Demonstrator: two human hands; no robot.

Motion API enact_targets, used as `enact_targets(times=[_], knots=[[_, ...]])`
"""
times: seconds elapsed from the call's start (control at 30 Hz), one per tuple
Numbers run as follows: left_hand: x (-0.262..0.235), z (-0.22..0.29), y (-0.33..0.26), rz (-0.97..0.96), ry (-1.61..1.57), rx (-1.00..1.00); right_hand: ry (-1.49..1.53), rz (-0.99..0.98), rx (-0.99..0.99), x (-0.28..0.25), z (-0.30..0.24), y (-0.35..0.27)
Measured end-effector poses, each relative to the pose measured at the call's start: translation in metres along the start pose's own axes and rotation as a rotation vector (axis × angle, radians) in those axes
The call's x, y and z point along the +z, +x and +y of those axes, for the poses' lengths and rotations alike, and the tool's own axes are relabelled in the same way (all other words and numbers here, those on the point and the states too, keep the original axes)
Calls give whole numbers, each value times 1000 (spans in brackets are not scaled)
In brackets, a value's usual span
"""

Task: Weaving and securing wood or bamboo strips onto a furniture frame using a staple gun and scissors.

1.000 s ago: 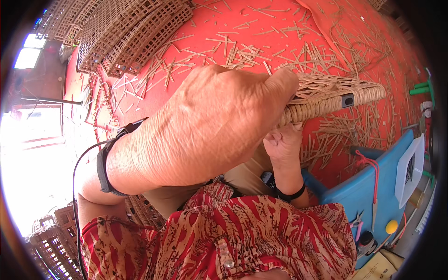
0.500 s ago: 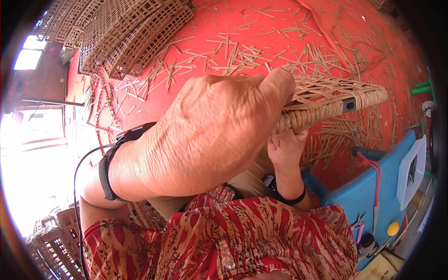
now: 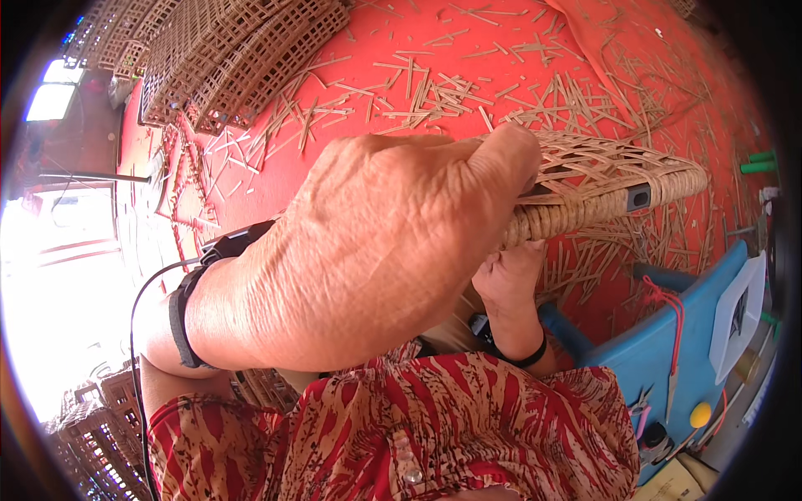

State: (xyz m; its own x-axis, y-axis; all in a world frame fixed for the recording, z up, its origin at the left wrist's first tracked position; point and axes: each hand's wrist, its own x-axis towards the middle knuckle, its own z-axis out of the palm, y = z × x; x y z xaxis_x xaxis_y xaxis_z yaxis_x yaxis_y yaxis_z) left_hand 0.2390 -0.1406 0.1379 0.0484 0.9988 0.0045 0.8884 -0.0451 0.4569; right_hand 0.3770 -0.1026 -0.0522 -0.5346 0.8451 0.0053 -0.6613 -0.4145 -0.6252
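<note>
A flat woven rattan panel (image 3: pixel 597 163) is held up in front of me, its lattice top open and its near edge wrapped tightly in cane strands. A dark metal piece with an oval hole (image 3: pixel 639 199) is set into that edge. My left hand (image 3: pixel 401 225) looms large across the middle, closed on the panel's left end; its thumb presses on top and its fingers are mostly hidden. Just below the wrapped edge, my right hand (image 3: pixel 508 271) has its fingers curled against the underside. What it pinches there is hidden.
Stacked woven baskets (image 3: pixel 242 63) stand at the far left, with more at the lower left. Cut cane strips (image 3: pixel 434 96) litter the red floor. On the right, a blue stool (image 3: pixel 626 351) carries pliers, scissors, a yellow ball (image 3: pixel 700 414) and a white tray (image 3: pixel 739 317).
The panel has shifted slightly to the right, and my left hand has moved with it. My right hand has slid a little left and down, staying under the wrapped edge.
</note>
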Motion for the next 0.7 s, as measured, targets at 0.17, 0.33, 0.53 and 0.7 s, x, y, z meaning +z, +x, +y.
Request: enact_targets(times=[0.17, 0.33, 0.53, 0.7], knots=[[3, 0, 0, 41, -86, -34, 65, 98, 89, 12, -7, -1], [9, 5, 1, 153, -119, 25, 116, 141, 124, 17, -14, -1], [0, 1, 3, 54, -137, 17, 140, 149, 191, 5, -12, -4], [-2, -7, 4, -47, -175, -25, 211, -23, 243, -36, -3, 0]])
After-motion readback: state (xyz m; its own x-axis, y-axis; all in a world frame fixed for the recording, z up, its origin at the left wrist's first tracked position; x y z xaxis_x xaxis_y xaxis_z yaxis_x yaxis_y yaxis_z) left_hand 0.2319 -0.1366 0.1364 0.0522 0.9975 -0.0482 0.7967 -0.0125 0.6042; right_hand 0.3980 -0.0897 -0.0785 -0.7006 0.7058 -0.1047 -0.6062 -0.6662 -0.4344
